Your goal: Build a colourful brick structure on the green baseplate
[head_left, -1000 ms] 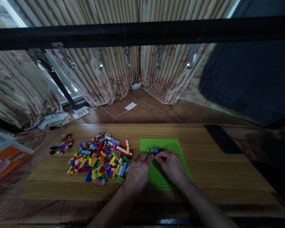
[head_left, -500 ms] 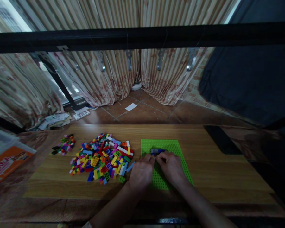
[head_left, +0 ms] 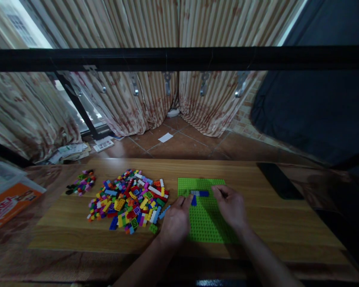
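Note:
A bright green studded baseplate (head_left: 208, 227) lies on the wooden board, partly under both hands. On its upper half sit a grey-blue brick (head_left: 194, 193), a dark blue brick (head_left: 204, 193) beside it on the right, and another blue brick (head_left: 194, 200) just below. My left hand (head_left: 176, 219) is over the plate's left edge, its fingers bent and close together. Its fingertips lie against the left of the lower blue brick; whatever they pinch is hidden. To the right of the bricks, apart from them, my right hand (head_left: 231, 203) is closed with fingers curled, nothing visible in it.
A large heap of mixed toy bricks (head_left: 134, 195) spreads left of the baseplate. A smaller pile of small pieces (head_left: 81, 183) sits farther left. There is a clear plastic box (head_left: 6, 179) at the far left and a black phone (head_left: 279, 181) at the right. A dark bar (head_left: 179, 59) crosses beyond the board.
My right hand has moved right, away from the bricks, uncovering them. My left hand has shifted slightly left and down. The view has tilted up a little.

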A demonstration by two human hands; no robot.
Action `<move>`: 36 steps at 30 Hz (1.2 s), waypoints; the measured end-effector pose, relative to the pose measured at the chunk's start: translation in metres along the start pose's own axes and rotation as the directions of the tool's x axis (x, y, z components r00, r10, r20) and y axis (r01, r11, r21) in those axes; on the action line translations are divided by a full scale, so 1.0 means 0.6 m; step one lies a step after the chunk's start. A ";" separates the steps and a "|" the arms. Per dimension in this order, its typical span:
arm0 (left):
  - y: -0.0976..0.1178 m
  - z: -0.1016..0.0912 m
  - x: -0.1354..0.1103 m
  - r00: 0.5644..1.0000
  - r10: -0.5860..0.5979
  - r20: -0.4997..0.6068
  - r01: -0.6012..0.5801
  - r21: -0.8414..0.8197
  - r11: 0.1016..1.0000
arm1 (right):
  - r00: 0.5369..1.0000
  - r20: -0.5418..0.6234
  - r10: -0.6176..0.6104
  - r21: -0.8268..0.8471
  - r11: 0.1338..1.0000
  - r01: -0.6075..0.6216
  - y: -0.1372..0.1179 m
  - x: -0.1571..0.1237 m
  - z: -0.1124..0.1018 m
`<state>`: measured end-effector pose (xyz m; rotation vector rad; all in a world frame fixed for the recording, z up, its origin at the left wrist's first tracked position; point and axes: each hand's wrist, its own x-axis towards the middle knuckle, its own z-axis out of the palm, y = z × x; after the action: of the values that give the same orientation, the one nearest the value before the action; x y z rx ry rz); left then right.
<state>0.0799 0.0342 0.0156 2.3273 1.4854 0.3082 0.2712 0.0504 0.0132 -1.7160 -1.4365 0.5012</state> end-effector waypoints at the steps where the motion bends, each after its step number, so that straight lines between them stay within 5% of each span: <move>1: 0.000 0.000 0.001 1.000 -0.014 -0.026 0.013 -0.024 1.000 | 1.000 -0.013 -0.009 -0.002 1.000 0.009 0.003 0.003 -0.004; 9: 0.002 0.016 0.005 0.979 0.078 -0.190 -0.084 -0.024 0.996 | 0.994 0.022 -0.104 -0.097 0.990 0.106 0.014 0.007 -0.001; 21: 0.020 0.053 -0.005 0.981 0.145 -0.127 -0.135 0.083 0.987 | 0.943 0.138 -0.304 -0.162 0.932 0.325 0.016 0.003 0.016; 36: 0.023 0.067 -0.011 0.977 0.151 -0.150 -0.144 0.060 0.988 | 0.947 0.159 -0.280 -0.149 0.941 0.303 0.021 0.003 0.025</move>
<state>0.1035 0.0157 -0.0155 2.5086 1.4047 0.5070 0.2685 0.0569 -0.0053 -1.5838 -1.8442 0.3440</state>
